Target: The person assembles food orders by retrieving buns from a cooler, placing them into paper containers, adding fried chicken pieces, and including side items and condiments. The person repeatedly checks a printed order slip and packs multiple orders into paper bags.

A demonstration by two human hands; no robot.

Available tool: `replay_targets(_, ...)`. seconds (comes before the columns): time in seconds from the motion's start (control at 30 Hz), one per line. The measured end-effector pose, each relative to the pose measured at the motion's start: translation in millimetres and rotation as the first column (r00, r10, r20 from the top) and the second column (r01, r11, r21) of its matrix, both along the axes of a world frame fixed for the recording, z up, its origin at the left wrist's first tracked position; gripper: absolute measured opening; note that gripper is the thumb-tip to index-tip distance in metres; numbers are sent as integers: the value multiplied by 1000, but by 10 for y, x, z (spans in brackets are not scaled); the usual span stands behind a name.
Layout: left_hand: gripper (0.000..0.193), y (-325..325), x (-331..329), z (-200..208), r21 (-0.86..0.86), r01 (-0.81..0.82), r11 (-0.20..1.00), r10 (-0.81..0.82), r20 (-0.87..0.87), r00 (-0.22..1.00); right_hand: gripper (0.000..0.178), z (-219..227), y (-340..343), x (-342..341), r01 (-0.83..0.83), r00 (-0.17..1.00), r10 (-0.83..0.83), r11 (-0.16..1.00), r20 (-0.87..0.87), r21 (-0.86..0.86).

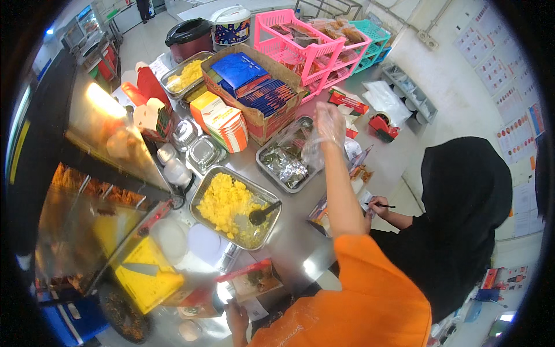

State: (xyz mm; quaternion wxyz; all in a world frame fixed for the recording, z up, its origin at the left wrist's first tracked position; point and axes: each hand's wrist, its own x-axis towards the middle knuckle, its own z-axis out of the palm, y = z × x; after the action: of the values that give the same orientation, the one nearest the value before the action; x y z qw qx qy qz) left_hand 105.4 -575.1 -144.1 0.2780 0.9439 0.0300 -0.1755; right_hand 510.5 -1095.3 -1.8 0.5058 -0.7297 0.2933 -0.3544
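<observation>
With gloved right hand [329, 124], reaches near metal tray [275, 177]; cannot tell if gripping. Crumpled foil [292, 169]: likely light, easily torn; cup underneath.

the person wears an orange shirt [352, 306], bright and plain, with soft folds and shading across the cloth. a small, pale print, too faint to make out, sits low on the shirt's front. the shirt's right sleeve [370, 266] is loose and wide, the same orange, and ends in a simple, slightly curved hem; beyond it, away from the shirt's body, the right forearm [341, 194] is uncovered. farther still from the shirt, the right hand [328, 124] wears a clear plastic glove [330, 132], thin, baggy and crinkled, catching white glints, its loose cuff gathered about the wrist. the left hand [237, 318], to the left of the shirt, looks bare, though its fingers are partly hidden.
</observation>
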Motion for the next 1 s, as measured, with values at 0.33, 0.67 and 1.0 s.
replay_targets(0.33,28,-411,-323,666,154,-516,843,513,58,856,45,-4,-1484,2262,-452,775,-176,516,-607,-727)
replay_targets(0.67,25,-602,-214,984,203,-533,822,505,173,845,17,59,-1415,1642,-77,990,67,994,126,76)
replay_targets(1.0,65,-1529,2487,2153,-489,305,817,27,561,827,24,465,473,-734,-771,636,656,554,405,314)
